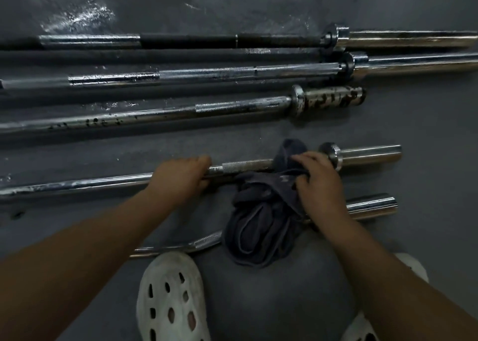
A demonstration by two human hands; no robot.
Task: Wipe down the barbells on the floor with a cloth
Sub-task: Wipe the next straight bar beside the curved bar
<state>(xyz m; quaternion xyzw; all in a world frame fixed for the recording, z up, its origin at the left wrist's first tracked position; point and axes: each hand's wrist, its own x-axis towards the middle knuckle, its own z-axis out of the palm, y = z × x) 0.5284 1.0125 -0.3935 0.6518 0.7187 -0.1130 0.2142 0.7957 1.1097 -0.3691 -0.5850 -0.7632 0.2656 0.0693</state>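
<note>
Several chrome barbells lie side by side on the dark floor. My left hand (181, 176) grips the shaft of the fourth barbell (245, 165) from the back. My right hand (319, 179) holds a dark grey cloth (263, 227) wrapped round that same shaft, just left of its collar (331, 154). The loose end of the cloth hangs down over a curl bar (196, 243) closest to me and hides its middle. Behind lie a spotted, rusty barbell (232, 108) and two longer ones (232, 73) (181, 40).
The grey floor (426, 123) shows white scuff marks at the back left. My feet in white perforated clogs (170, 296) stand just in front of the curl bar, a second clog (411, 263) partly hidden by my right arm.
</note>
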